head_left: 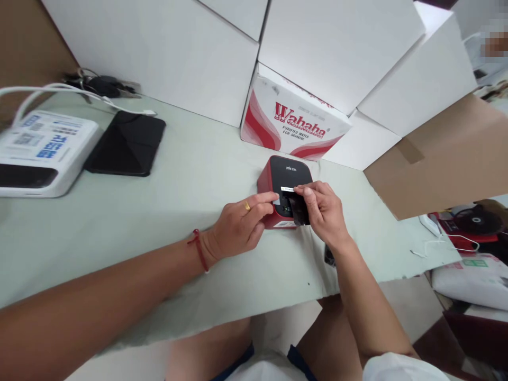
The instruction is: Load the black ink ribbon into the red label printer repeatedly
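Observation:
A small red box-shaped device [264, 182] with a black top sits on the table, a slot open in its upper face. My left hand [240, 225], with a gold ring and a red string bracelet, is against the device's left side. Its index finger reaches to the edge of the slot; the other fingers are curled and the thumb is hidden. At the right, my right hand [325, 209] pinches a thin black cover [299, 210], tilted over the slot. A white label strip [287, 189] lies by the fingertips. A small black object [329, 256] is partly hidden below my right wrist.
Behind the device stands a Wahaba-style white and red carton [293, 119] against stacked white boxes [178, 58]. A black phone [127, 143], a white device [43, 153] with cable and keys [105, 85] lie left. A brown cardboard box [444, 159] stands right, beyond the table's edge [278, 309].

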The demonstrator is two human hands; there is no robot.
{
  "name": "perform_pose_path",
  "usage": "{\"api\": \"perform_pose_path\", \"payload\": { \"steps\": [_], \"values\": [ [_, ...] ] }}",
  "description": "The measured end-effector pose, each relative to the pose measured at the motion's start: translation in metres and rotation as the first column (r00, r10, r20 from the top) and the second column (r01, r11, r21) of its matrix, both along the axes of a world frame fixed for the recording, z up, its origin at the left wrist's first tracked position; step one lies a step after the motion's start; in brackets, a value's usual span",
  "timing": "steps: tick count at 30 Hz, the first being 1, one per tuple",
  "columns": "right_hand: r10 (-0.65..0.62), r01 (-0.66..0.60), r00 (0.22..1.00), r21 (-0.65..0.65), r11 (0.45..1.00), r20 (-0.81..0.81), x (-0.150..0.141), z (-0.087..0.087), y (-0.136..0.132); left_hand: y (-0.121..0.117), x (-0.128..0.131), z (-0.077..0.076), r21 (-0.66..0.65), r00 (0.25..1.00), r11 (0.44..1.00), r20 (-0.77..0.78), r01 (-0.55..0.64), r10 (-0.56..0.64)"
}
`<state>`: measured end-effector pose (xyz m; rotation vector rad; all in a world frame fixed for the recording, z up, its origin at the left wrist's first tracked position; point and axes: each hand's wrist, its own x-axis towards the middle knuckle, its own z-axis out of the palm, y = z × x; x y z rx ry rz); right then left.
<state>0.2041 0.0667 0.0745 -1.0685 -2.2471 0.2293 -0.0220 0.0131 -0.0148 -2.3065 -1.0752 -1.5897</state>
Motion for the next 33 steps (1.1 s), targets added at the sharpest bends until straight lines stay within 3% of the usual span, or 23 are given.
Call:
{"api": "perform_pose_path", "payload": {
  "steps": [6,12,16,21,25,29,33],
  "values": [
    [0.006,-0.005,0.999,0.021,1.0,-0.051,-0.001,-0.003,0.001,0.0,0.0,0.003,0.022,1.0,1.0,-0.02,0.009,-0.009],
    [0.055,-0.042,0.991,0.107,0.993,-0.124,0.003,-0.007,-0.03,-0.001,-0.001,0.01,-0.035,0.996,0.997,0.048,0.07,-0.069],
    [0.125,-0.108,0.989,0.188,0.976,-0.082,0.008,-0.008,-0.049,0.001,0.001,0.013,-0.042,0.992,0.994,0.082,0.097,-0.094],
    [0.144,-0.132,0.989,0.208,0.969,-0.044,0.008,-0.006,-0.048,0.006,0.004,0.01,-0.038,0.989,0.995,0.115,0.095,-0.09],
    [0.152,-0.147,0.988,0.167,0.975,-0.02,0.008,0.002,-0.043,0.007,0.005,0.008,-0.071,0.991,0.993,0.094,0.098,-0.091],
    [0.072,-0.073,0.997,0.012,0.997,0.04,0.006,0.023,-0.023,0.005,0.007,0.007,-0.045,0.995,0.996,0.068,0.079,-0.076],
    [-0.06,0.125,0.934,-0.165,0.978,0.351,-0.013,0.047,0.023,0.005,0.007,0.005,-0.037,0.999,0.999,0.021,0.038,-0.037]
  ]
}}
